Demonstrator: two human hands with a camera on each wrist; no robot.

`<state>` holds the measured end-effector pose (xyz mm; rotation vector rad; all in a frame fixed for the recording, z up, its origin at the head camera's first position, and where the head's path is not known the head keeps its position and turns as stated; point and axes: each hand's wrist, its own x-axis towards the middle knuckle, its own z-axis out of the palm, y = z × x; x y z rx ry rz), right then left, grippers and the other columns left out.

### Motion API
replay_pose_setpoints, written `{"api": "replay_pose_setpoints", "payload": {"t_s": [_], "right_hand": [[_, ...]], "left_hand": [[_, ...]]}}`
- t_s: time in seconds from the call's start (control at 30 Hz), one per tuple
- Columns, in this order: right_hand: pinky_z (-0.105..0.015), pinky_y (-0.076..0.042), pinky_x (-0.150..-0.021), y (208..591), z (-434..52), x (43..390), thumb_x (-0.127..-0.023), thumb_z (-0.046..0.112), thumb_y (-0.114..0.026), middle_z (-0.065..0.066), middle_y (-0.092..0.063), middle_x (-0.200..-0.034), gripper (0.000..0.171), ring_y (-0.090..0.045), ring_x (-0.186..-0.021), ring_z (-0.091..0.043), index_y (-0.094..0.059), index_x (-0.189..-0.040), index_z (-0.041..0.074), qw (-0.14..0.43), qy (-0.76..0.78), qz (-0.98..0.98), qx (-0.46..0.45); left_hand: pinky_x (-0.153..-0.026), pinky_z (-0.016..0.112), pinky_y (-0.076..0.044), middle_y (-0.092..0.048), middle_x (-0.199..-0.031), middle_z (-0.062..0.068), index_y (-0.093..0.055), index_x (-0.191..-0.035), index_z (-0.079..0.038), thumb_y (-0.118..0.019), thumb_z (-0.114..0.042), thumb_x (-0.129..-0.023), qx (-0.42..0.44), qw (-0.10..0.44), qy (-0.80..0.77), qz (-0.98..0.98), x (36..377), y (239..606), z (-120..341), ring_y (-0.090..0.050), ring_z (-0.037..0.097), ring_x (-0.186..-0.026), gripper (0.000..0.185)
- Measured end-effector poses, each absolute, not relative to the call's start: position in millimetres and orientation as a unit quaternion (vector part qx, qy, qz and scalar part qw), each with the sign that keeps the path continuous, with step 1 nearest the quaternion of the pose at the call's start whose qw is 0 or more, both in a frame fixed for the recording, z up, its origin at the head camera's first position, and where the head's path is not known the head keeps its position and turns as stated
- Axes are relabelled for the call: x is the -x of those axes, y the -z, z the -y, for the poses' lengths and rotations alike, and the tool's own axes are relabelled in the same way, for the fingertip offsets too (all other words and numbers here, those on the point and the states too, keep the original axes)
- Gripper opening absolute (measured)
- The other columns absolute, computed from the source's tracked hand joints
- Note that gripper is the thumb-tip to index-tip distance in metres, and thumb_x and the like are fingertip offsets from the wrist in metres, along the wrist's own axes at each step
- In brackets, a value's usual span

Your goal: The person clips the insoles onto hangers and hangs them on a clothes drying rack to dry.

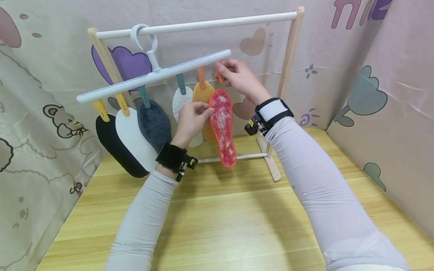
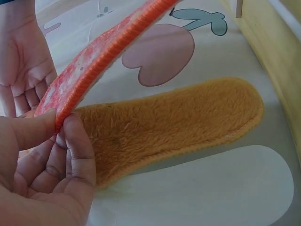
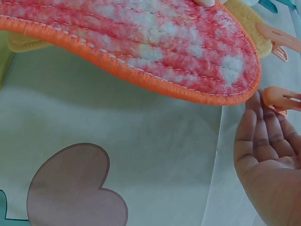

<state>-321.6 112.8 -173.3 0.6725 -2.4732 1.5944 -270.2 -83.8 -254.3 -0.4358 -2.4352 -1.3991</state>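
A red-and-white insole with an orange edge hangs upright from my left hand, which pinches its upper left rim between thumb and fingers. My right hand grips an orange clip at the raised right end of the white hanger. In the right wrist view the tip of that clip is just off the insole's top end. Just behind the red insole, a mustard fuzzy insole hangs from another orange clip.
The tilted hanger hooks over the white bar of a wooden rack. Clipped along it are a black insole, a smooth white insole, a dark grey insole and a textured white insole. Below lies the wood-grain table.
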Motion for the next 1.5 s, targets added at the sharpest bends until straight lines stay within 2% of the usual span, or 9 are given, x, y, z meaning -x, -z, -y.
{"api": "replay_pose_setpoints", "payload": {"t_s": [0.17,0.37,0.7,0.97,1.27,1.5], "right_hand": [[-0.033,-0.053,-0.108,173.4,-117.5,320.1,-0.112,0.040,-0.057,-0.003,-0.073,-0.117,0.043,-0.067,-0.116,-0.016,-0.063,-0.137,0.006,0.058,-0.540,0.809,-0.224],[-0.030,-0.053,-0.104,173.9,-119.1,318.8,-0.112,0.038,-0.058,-0.003,-0.074,-0.120,0.041,-0.067,-0.118,-0.016,-0.064,-0.135,0.005,0.051,-0.549,0.803,-0.227],[-0.029,-0.055,-0.103,173.7,-118.2,316.4,-0.112,0.034,-0.059,0.000,-0.075,-0.114,0.039,-0.069,-0.116,-0.019,-0.063,-0.135,0.003,0.050,-0.559,0.794,-0.232],[-0.030,-0.056,-0.103,176.4,-118.6,318.4,-0.111,0.033,-0.060,0.001,-0.076,-0.110,0.039,-0.070,-0.108,-0.017,-0.066,-0.133,0.002,0.058,-0.557,0.795,-0.234],[-0.031,-0.054,-0.107,177.8,-118.6,317.1,-0.111,0.035,-0.060,-0.005,-0.076,-0.119,0.040,-0.071,-0.113,-0.016,-0.066,-0.135,0.003,0.057,-0.551,0.800,-0.230],[-0.029,-0.052,-0.101,178.4,-118.7,316.7,-0.111,0.035,-0.060,-0.003,-0.076,-0.116,0.040,-0.069,-0.110,-0.015,-0.067,-0.135,0.003,0.054,-0.549,0.801,-0.232]], "left_hand": [[-0.074,0.026,-0.057,-0.080,-0.102,0.018,-0.080,-0.113,-0.001,-0.074,-0.023,-0.104,0.161,0.151,0.486,0.846,270.8,253.0,81.4,-0.078,0.032,-0.090,0.025],[-0.073,0.025,-0.058,-0.079,-0.101,0.018,-0.079,-0.114,0.000,-0.073,-0.021,-0.105,0.155,0.146,0.496,0.841,270.9,250.9,80.4,-0.077,0.034,-0.090,0.024],[-0.071,0.024,-0.056,-0.078,-0.098,0.017,-0.079,-0.111,0.000,-0.073,-0.021,-0.105,0.149,0.152,0.505,0.837,271.6,248.8,79.7,-0.076,0.036,-0.090,0.022],[-0.071,0.024,-0.058,-0.079,-0.100,0.018,-0.079,-0.112,0.000,-0.074,-0.020,-0.104,0.152,0.163,0.504,0.834,273.0,247.8,78.7,-0.077,0.035,-0.088,0.023],[-0.068,0.022,-0.056,-0.079,-0.099,0.018,-0.080,-0.111,0.001,-0.074,-0.020,-0.104,0.157,0.177,0.504,0.831,271.5,244.5,76.5,-0.077,0.034,-0.085,0.023],[-0.069,0.022,-0.056,-0.080,-0.100,0.018,-0.080,-0.113,0.000,-0.074,-0.022,-0.104,0.162,0.186,0.496,0.832,271.4,242.6,75.7,-0.077,0.033,-0.086,0.024]]}}
